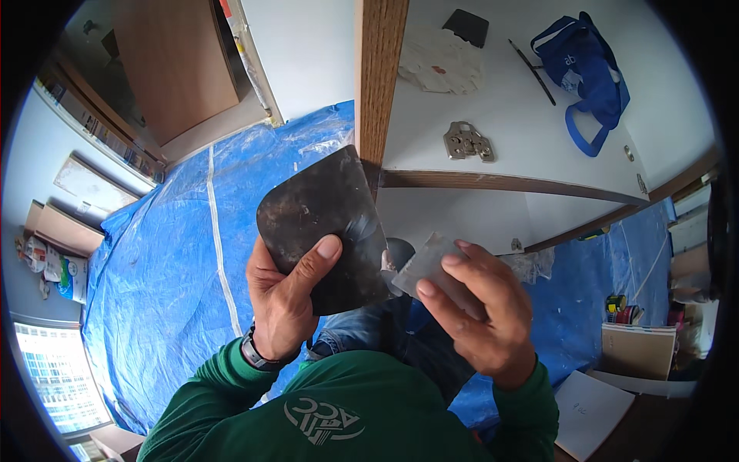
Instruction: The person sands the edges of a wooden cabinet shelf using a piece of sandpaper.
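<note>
My left hand [281,300] grips a dark, flat plate [323,223] with rounded corners and a scuffed face, thumb on top and the other fingers beneath. In my right hand [485,316] is a small grey, flat scraper [443,271], pinched between thumb and fingers. The scraper's edge is close to the plate's right edge; whether they touch I cannot tell. A small pale lump [387,259] shows at that edge of the plate. Both hands are in front of my body, just below a wooden cabinet upright [379,85].
On the white cabinet shelf [431,142] lie a metal hinge [467,142], a pale cloth [439,61], a black flat piece [466,28], a thin dark stick [531,71] and a blue bag [585,73]. Blue sheeting [177,262] covers the floor. A cardboard box [637,350] stands at right.
</note>
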`<state>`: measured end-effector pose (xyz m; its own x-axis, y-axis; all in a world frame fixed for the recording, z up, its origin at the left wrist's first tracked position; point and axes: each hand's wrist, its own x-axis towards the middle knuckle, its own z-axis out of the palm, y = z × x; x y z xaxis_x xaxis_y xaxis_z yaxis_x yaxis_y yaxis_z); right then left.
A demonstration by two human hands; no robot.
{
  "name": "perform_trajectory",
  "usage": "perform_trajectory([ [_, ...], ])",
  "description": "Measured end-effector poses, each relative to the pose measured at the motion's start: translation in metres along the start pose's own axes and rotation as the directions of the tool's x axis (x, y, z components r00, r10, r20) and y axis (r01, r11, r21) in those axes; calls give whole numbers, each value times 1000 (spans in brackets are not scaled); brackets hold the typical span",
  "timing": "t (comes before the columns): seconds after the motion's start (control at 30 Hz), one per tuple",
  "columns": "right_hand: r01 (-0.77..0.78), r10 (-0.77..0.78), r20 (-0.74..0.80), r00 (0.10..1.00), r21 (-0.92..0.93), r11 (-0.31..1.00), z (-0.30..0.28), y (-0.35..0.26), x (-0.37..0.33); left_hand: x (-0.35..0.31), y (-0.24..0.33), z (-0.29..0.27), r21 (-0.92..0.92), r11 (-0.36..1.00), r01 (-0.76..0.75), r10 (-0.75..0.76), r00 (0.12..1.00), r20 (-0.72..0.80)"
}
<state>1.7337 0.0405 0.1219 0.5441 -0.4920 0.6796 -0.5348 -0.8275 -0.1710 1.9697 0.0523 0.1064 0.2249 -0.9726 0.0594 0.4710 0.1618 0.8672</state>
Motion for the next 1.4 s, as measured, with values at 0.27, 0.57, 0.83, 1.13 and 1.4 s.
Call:
perform_trajectory([
  [0.27, 53, -54, -19, 998, -47, 998, 9, 0, 2, -7, -3, 5, 76, 992, -101, 105, 993, -46],
  [0.57, -140, 153, -122, 981, 108, 984, 12, 0, -1, 11, -2, -24, -17, 962, -273, 263, 939, -221],
  [0.83, -149, 91, -309, 947, -170, 974, 60, -3, 7, 15, -58, -68, -249, 933, 262, -265, 964, 22],
  [1.13, -170, 142, -311, 940, -66, 983, 60, 0, 20, 11, -84, -82, -127, 958, 257, -225, 949, 222],
  [1.4, -232, 842, -282, 460, 877, 420, 33, 14, 38, 0, -62, -92, 52, 998, 45, -56, 974, 222],
])
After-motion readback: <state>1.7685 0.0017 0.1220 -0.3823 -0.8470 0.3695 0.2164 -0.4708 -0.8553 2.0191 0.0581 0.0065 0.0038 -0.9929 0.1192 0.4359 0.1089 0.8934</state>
